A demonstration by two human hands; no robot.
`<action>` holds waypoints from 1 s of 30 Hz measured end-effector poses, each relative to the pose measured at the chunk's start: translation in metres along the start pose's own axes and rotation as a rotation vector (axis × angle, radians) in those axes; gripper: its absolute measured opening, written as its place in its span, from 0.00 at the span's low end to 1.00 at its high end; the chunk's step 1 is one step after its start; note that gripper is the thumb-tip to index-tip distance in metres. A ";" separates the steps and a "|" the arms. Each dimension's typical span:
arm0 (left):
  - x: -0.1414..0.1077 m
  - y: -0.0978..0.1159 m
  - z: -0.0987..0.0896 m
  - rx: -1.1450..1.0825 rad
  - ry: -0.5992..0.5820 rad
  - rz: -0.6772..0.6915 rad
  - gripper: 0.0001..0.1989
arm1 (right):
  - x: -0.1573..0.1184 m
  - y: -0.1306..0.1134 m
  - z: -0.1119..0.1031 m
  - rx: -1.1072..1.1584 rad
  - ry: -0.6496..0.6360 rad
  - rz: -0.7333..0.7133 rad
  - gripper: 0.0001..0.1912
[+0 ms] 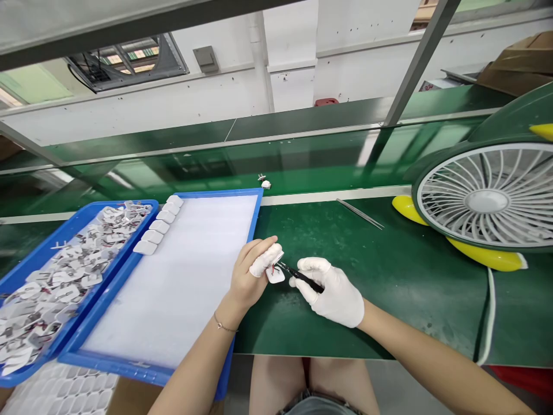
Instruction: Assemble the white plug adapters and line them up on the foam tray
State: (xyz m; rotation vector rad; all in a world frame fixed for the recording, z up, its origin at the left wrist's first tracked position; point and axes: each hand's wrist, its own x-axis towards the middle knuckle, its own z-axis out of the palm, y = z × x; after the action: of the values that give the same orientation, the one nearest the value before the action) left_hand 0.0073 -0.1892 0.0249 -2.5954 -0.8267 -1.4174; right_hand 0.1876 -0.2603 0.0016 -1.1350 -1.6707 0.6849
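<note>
My left hand (253, 271), with white finger cots on its fingers, pinches a small white plastic part with red wires (275, 274). A rounded white piece of it hangs below my fingertips. In my white-gloved right hand (330, 291) is a pair of black tweezers (305, 279), gripped between thumb and fingers. Their tips point left and reach the wires beside my left fingertips; whether they clamp a wire is too small to tell. Both hands are above the green table (345, 248), near its front edge.
To the left, a blue tray (155, 374) with a white lining carries a row of white rounded parts (158, 226). Another blue tray (21, 377) beyond it is heaped with wired white parts (64, 276). Silver tweezers (360, 213), two small parts (265, 184) and a fan (488, 202) are also here.
</note>
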 end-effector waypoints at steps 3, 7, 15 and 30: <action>0.000 0.001 0.002 -0.046 -0.035 -0.051 0.26 | 0.000 0.000 0.000 0.016 0.009 -0.030 0.16; 0.000 0.005 0.004 -0.071 -0.055 -0.065 0.25 | 0.000 0.002 0.000 -0.011 0.001 -0.050 0.16; 0.005 0.004 0.002 -0.029 -0.020 -0.088 0.22 | 0.000 -0.001 -0.003 -0.003 0.017 -0.065 0.15; 0.001 0.008 -0.004 -0.585 0.165 -0.958 0.18 | -0.002 0.012 -0.002 0.204 0.148 0.235 0.21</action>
State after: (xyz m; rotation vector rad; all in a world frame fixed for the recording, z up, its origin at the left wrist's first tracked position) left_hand 0.0083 -0.1966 0.0293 -2.4207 -2.0585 -2.3423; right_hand 0.1940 -0.2572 -0.0089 -1.2138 -1.3242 0.8759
